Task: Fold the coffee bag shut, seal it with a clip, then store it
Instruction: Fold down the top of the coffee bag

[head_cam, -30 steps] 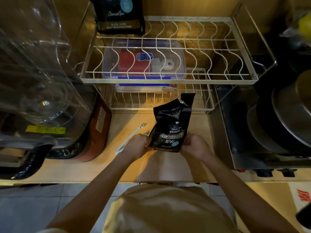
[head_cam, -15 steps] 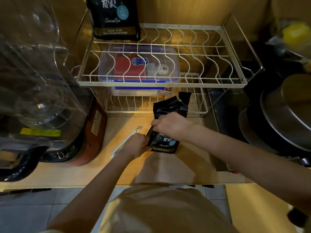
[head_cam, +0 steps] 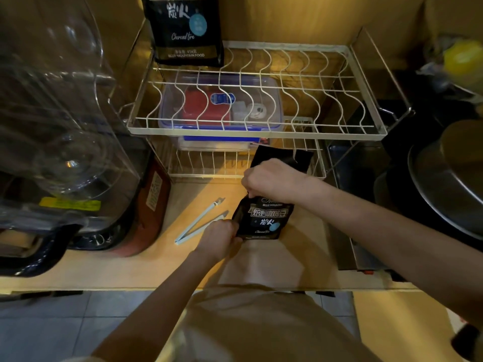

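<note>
A small black coffee bag (head_cam: 264, 218) with white lettering stands on the wooden counter (head_cam: 261, 262) in front of the wire rack. My left hand (head_cam: 220, 239) grips its lower left corner. My right hand (head_cam: 271, 180) is closed over the bag's upper part, and the bag's open top flap sticks up behind the knuckles. A long pale blue sealing clip (head_cam: 200, 222) lies open on the counter just left of the bag, touching neither hand.
A two-tier wire rack (head_cam: 261, 131) stands behind the bag; a larger black coffee bag (head_cam: 184, 30) stands on its upper left, a clear plastic box (head_cam: 222, 103) beneath. A glass-topped appliance (head_cam: 65, 142) fills the left; dark pans (head_cam: 444, 184) sit at right.
My right hand has moved from the bag's lower right corner up to its top part and closed over it. My left hand stays on the lower left corner.
</note>
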Tool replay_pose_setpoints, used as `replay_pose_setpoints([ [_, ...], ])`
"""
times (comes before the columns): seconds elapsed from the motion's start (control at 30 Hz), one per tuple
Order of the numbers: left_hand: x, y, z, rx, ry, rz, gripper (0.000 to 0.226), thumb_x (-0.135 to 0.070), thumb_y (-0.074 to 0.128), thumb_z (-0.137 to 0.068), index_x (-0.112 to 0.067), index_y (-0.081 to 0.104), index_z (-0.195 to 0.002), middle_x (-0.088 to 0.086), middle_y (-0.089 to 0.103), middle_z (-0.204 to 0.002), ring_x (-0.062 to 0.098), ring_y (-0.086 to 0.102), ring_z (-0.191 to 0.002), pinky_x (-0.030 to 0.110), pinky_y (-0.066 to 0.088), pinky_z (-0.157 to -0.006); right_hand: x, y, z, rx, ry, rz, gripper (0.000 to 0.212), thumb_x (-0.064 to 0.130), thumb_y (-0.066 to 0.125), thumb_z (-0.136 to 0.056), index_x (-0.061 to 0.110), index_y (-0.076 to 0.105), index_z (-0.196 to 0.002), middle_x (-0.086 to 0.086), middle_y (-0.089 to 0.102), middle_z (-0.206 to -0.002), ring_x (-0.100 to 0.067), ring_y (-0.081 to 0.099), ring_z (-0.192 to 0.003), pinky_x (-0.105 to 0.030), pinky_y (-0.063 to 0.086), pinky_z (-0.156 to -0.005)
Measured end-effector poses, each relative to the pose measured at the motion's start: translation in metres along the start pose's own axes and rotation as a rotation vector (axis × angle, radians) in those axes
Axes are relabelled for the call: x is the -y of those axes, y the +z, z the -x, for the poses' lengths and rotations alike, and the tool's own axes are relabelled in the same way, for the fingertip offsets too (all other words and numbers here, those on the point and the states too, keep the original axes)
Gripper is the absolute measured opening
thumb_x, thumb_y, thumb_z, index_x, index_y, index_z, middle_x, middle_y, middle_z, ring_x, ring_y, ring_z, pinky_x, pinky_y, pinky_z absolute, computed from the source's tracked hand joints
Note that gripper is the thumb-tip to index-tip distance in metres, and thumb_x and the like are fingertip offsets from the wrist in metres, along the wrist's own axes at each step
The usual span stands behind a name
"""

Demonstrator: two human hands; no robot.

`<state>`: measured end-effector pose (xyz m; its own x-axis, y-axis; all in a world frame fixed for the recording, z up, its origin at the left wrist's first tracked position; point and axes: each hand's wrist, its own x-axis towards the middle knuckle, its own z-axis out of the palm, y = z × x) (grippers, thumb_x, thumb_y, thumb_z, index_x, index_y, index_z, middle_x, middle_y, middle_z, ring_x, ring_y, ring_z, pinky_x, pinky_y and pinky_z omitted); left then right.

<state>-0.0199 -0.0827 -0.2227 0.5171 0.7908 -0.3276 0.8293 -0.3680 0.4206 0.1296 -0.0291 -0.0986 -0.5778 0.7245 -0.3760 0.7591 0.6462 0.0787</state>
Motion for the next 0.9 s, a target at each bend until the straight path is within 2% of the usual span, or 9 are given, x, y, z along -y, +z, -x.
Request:
replay_pose_setpoints([
  [0.2, -0.002, 0.003, 0.002, -0.031, 0.004, -0.021, 0.020, -0.024, 0.055, -0.083, -0.005, 0.059, -0.089, 0.015, 0.067, -0.098, 0.033, 0.060, -0.091, 0.040, 0.049, -0.076, -0.008, -0.005, 0.007, -0.001, 0.027, 0.035, 0.016, 0.007, 0.058, -0.083, 0.006, 0.062, -0.098, -0.011, 0.066, -0.104, -0.031, 0.062, -0.096, -0.039, 0.051, -0.074],
  [0.33, -0.002, 0.006, 0.007, -0.083, 0.028, -0.046, 0.021, -0.026, 0.049, -0.087, -0.008, 0.056, -0.095, 0.013, 0.065, -0.101, 0.032, 0.060, -0.094, 0.039, 0.048, -0.077, -0.011, -0.013, 0.010, 0.012, 0.054, -0.109, 0.016, 0.010, 0.061, -0.082, 0.007, 0.064, -0.098, -0.012, 0.066, -0.104, -0.029, 0.059, -0.099, -0.037, 0.046, -0.078],
  [0.5, 0.003, 0.006, 0.009, -0.196, 0.068, -0.117, 0.018, -0.020, 0.046, -0.089, -0.009, 0.057, -0.099, 0.013, 0.066, -0.098, 0.032, 0.062, -0.090, 0.041, 0.054, -0.076, -0.005, -0.026, 0.018, 0.015, 0.083, -0.090, 0.014, 0.006, 0.061, -0.081, 0.008, 0.065, -0.094, -0.013, 0.066, -0.103, -0.030, 0.061, -0.095, -0.038, 0.050, -0.074],
  [0.6, 0.003, 0.006, 0.008, -0.228, 0.098, -0.213, 0.009, -0.013, 0.063, -0.078, -0.013, 0.062, -0.086, 0.008, 0.070, -0.082, 0.027, 0.066, -0.077, 0.033, 0.055, -0.064, -0.003, -0.031, 0.020, 0.013, 0.104, -0.088, 0.011, 0.009, 0.061, -0.081, 0.005, 0.065, -0.091, -0.014, 0.066, -0.098, -0.030, 0.062, -0.089, -0.037, 0.051, -0.069],
  [0.73, -0.001, 0.008, 0.006, -0.176, 0.124, -0.354, 0.028, -0.022, 0.084, -0.051, -0.024, 0.062, -0.068, -0.003, 0.067, -0.059, 0.011, 0.064, -0.056, 0.018, 0.050, -0.049, 0.001, -0.027, 0.009, -0.141, 0.064, 0.044, 0.016, 0.001, 0.053, -0.083, 0.007, 0.064, -0.092, -0.014, 0.067, -0.095, -0.032, 0.061, -0.092, -0.038, 0.051, -0.072],
  [0.83, -0.003, 0.008, 0.005, -0.164, 0.140, -0.357, 0.030, -0.026, 0.086, -0.047, -0.023, 0.061, -0.063, -0.004, 0.065, -0.054, 0.009, 0.062, -0.052, 0.016, 0.047, -0.045, 0.003, -0.020, 0.000, -0.007, 0.077, 0.144, 0.020, -0.005, 0.049, -0.083, 0.005, 0.061, -0.095, -0.015, 0.066, -0.102, -0.033, 0.060, -0.098, -0.042, 0.052, -0.083],
  [0.9, -0.005, 0.005, 0.004, -0.174, 0.145, -0.383, 0.031, -0.031, 0.086, -0.043, -0.023, 0.060, -0.059, -0.004, 0.063, -0.051, 0.008, 0.061, -0.050, 0.015, 0.045, -0.043, 0.002, -0.017, -0.004, 0.071, 0.116, 0.119, 0.021, -0.006, 0.048, -0.085, 0.003, 0.058, -0.101, -0.015, 0.064, -0.107, -0.033, 0.062, -0.099, -0.038, 0.050, -0.076],
])
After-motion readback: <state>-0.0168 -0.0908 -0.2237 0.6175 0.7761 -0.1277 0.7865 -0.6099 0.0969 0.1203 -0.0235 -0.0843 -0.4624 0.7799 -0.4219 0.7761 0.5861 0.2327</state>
